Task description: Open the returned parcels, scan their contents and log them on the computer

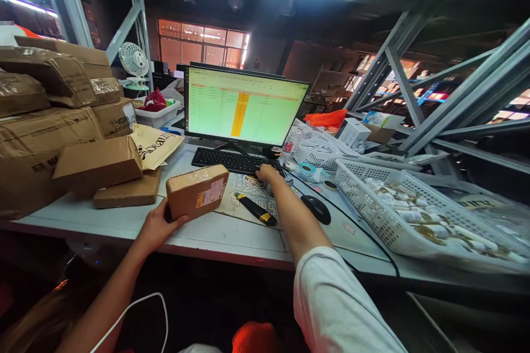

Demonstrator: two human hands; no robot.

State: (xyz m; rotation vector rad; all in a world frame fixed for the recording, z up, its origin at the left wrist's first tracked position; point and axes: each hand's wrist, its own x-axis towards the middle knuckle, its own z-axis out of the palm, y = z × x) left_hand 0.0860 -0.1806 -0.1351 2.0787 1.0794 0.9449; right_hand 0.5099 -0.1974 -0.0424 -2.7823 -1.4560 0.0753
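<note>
My left hand is wrapped round the lower left corner of a small brown cardboard box, tilted up over the front of the desk. A white and yellow label faces me on its side. At the right part of a black keyboard rests my right hand, holding nothing, its fingers over the keys and partly hidden. Behind the keyboard stands a monitor showing a spreadsheet with an orange column. Between my arms a black and yellow utility knife lies on the printed desk mat.
Cardboard boxes are piled at the left, with a padded mailer leaning there. A black mouse and its cable lie right of my forearm. Farther right is a white basket of small bottles. Metal rack posts slant above.
</note>
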